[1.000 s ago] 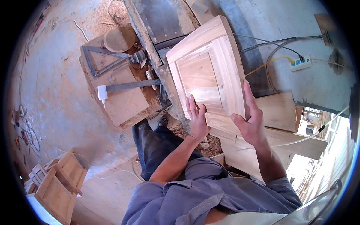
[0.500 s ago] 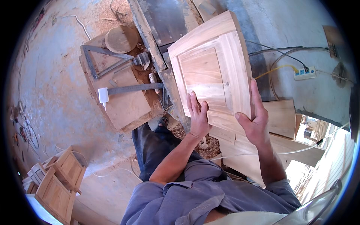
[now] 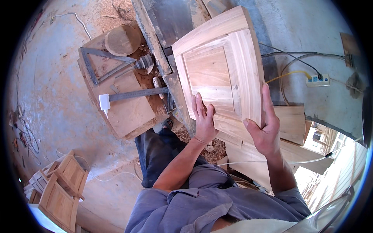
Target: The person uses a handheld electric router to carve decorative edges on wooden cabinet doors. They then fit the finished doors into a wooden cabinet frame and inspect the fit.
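Observation:
A pale wooden cabinet door [image 3: 243, 70] with a recessed centre panel stands tilted before me, its upper end near a dark metal machine table [image 3: 171, 21]. My left hand [image 3: 204, 122] lies on the door's lower face, fingers stretched out and apart; its palm side is hidden. On the right edge my right hand [image 3: 266, 134] grips the door, thumb on the face and a long finger up along the side; the other fingers are hidden behind it.
Left of the machine, a board-topped stand [image 3: 130, 116] carries a metal triangle frame [image 3: 91, 68], a steel ruler [image 3: 136, 94], a white adapter [image 3: 104, 102] and a round wooden disc [image 3: 122, 40]. More panelled doors [image 3: 58, 200] are stacked lower left. A power strip [image 3: 318, 80] with cables lies right.
The door and both hands keep nearly the same pose. The whole view has shifted slightly, with the stand a little further left and the power strip a little lower and further right.

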Action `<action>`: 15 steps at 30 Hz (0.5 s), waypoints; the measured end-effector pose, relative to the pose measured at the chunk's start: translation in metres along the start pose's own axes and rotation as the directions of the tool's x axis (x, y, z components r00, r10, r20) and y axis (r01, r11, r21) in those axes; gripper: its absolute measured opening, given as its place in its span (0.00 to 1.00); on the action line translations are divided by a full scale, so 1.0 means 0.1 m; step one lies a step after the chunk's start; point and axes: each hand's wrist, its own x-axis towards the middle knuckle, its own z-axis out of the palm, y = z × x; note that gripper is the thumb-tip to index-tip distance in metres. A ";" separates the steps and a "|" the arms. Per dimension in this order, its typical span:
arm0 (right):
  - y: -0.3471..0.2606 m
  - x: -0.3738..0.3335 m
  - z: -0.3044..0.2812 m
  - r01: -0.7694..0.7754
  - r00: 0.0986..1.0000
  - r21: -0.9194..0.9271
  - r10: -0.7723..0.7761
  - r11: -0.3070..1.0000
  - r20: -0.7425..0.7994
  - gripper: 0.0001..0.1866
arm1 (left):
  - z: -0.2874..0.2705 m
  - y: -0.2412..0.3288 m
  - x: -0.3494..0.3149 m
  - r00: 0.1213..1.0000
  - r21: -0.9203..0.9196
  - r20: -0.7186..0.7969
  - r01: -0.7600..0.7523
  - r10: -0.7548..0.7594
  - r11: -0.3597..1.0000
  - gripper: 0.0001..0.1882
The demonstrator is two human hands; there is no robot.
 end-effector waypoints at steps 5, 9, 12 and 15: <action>-0.02 0.07 0.01 0.033 0.999 0.006 -0.033 0.999 0.014 0.48 | -0.04 0.00 0.08 1.000 0.007 0.019 0.003 -0.003 1.000 0.33; -0.02 0.14 0.03 0.060 0.998 0.002 -0.060 0.998 -0.005 0.47 | -0.06 -0.02 0.15 1.000 0.013 0.022 0.022 -0.022 1.000 0.33; -0.05 0.19 0.03 0.053 0.999 -0.033 -0.053 0.998 -0.012 0.47 | -0.08 0.01 0.22 0.999 -0.004 0.029 0.032 -0.032 0.999 0.34; -0.05 0.27 0.00 0.064 0.998 -0.089 -0.065 0.994 -0.010 0.47 | -0.09 -0.01 0.30 0.999 0.014 0.028 0.028 -0.028 1.000 0.36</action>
